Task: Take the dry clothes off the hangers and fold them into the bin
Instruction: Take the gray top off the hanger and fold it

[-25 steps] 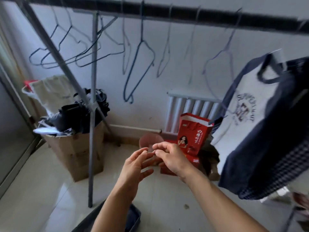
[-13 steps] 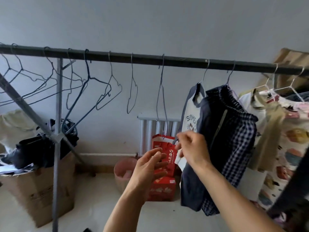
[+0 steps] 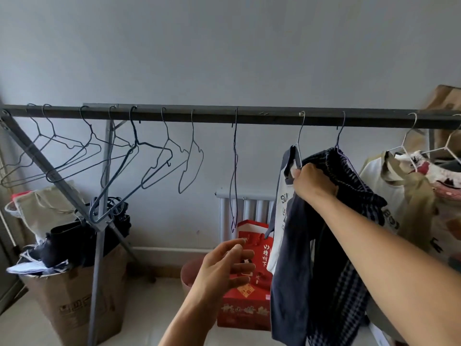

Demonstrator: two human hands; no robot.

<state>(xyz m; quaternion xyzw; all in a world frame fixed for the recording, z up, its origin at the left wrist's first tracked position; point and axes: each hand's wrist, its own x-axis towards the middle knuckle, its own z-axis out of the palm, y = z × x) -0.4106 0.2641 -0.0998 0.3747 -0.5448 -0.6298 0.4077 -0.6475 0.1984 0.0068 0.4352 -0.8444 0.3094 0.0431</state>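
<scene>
Shirt [image 3: 283, 213] on the rail, held at its collar by the right hand.

Soft white cloth with navy sleeves and a navy neck band, it hangs with its long axis straight down from a thin silvery wire hanger [image 3: 300, 136] hooked on the dark metal rail [image 3: 199, 115], right of the middle; the letters "SUM" read on the chest, the rest folded out of sight. The right hand [image 3: 313, 182] curls round the collar, just beside a dark checked garment [image 3: 354, 186] with a gathered waist. The left hand [image 3: 224, 268] is lower, fingers loosely spread and holding nothing, in front of a red cardboard box [image 3: 244, 310] printed with Chinese characters. Bare bent wire hangers [image 3: 136, 138] hang along the rail's left part.
</scene>
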